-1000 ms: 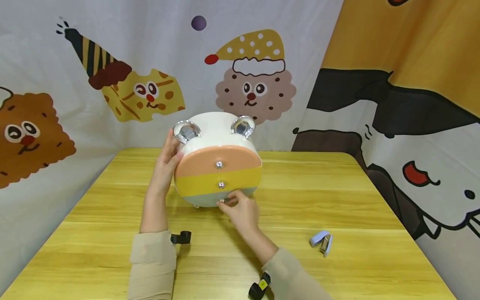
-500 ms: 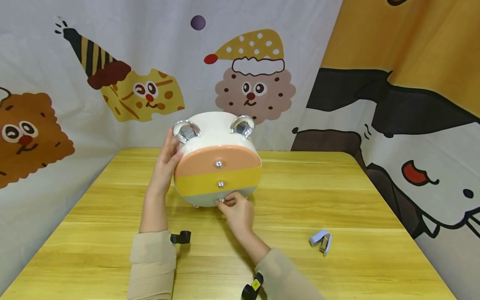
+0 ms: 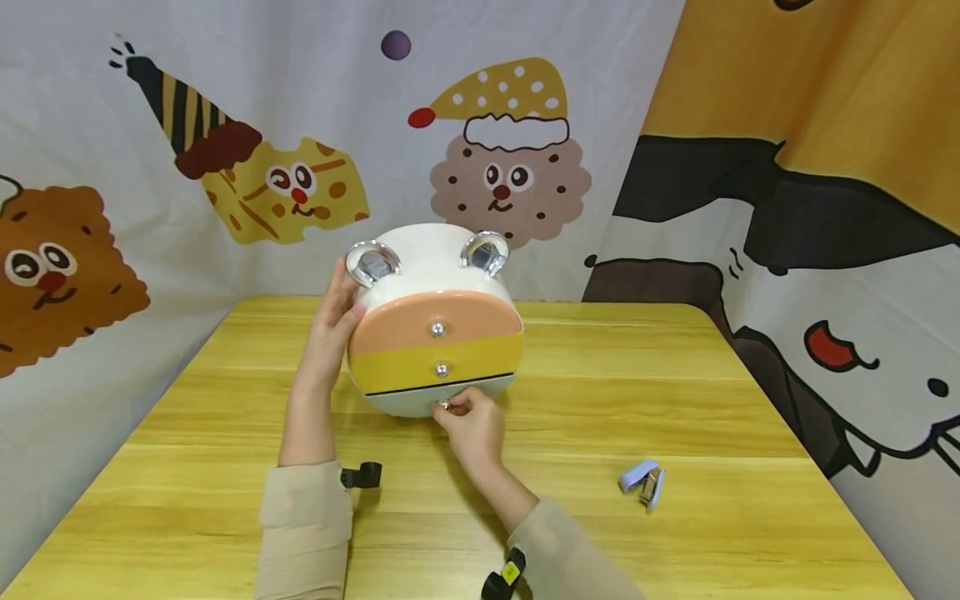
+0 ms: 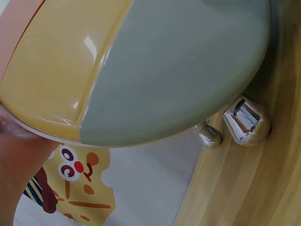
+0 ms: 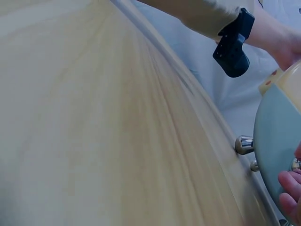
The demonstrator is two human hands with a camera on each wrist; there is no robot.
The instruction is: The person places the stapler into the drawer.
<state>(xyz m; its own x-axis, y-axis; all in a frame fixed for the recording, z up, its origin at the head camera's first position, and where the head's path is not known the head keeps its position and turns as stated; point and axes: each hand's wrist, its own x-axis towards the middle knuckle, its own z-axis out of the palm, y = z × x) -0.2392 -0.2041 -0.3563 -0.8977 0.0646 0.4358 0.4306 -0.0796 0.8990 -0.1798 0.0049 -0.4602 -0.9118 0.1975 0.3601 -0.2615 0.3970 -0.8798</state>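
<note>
A rounded white mini drawer cabinet (image 3: 480, 362), shaped like an alarm clock, stands on the table with peach, yellow and grey-green drawer fronts. Each front has a silver knob. My left hand (image 3: 327, 329) holds the cabinet's left side, thumb at the front edge and fingers along the side, partly hidden. Thumb and fingers of my right hand (image 3: 477, 429) pinch the lowest knob (image 3: 444, 405). A thin dark gap shows above the grey-green bottom drawer (image 3: 401, 403), which sits slightly out. The right wrist view catches the right fingertips (image 5: 288, 183) beside that knob.
A small light-purple stapler (image 3: 637, 473) lies on the wooden table (image 3: 720, 533) to the right. Silver feet (image 4: 247, 120) support the cabinet, and two silver ear-like rings (image 3: 373, 263) top it. Behind the table hangs a cartoon-printed cloth (image 3: 300, 50).
The bottom drawer has come slightly out toward me, so a dark gap now shows under the yellow front. My right wrist has shifted a little left; the left hand stays put.
</note>
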